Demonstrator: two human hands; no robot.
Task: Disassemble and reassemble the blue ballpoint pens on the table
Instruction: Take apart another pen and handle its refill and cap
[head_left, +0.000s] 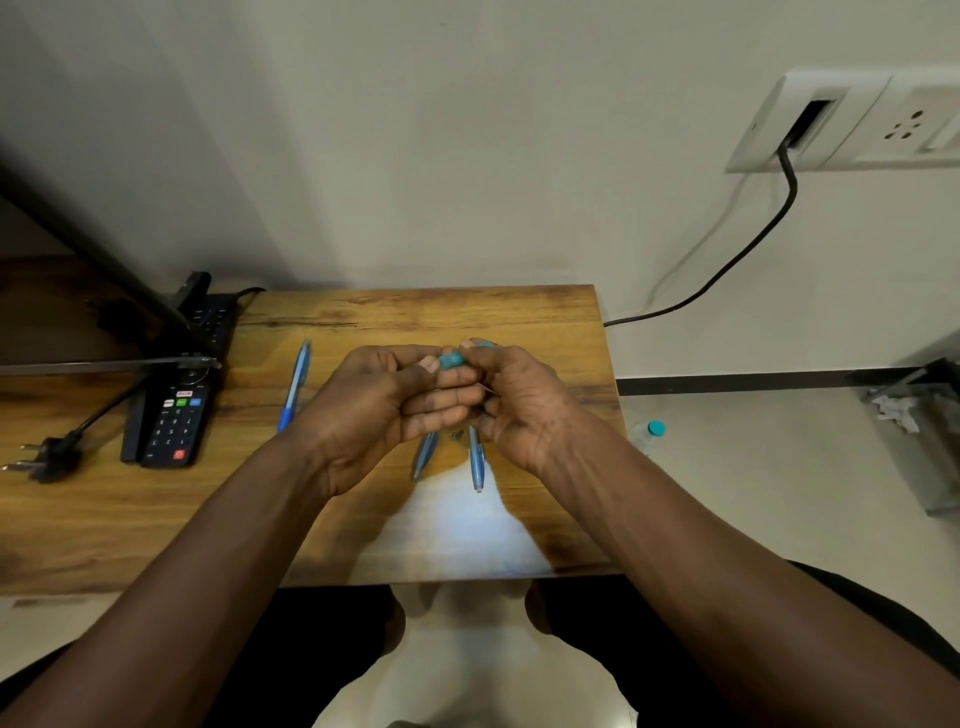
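Note:
Both hands meet above the middle of the wooden table. My left hand and my right hand together pinch a small teal-blue pen part between thumbs and fingertips; most of it is hidden by the fingers. A thin pale piece sticks out under my right fingers. One whole blue ballpoint pen lies to the left of my hands. Two more pale blue pen barrels, one and another, lie on the table just below my hands, partly covered.
A black remote control and a black power strip lie at the left, with a plug and cable near the left edge. A dark slanted frame crosses the left. A wall socket with a black cord is at the right. A small bottle stands on the floor.

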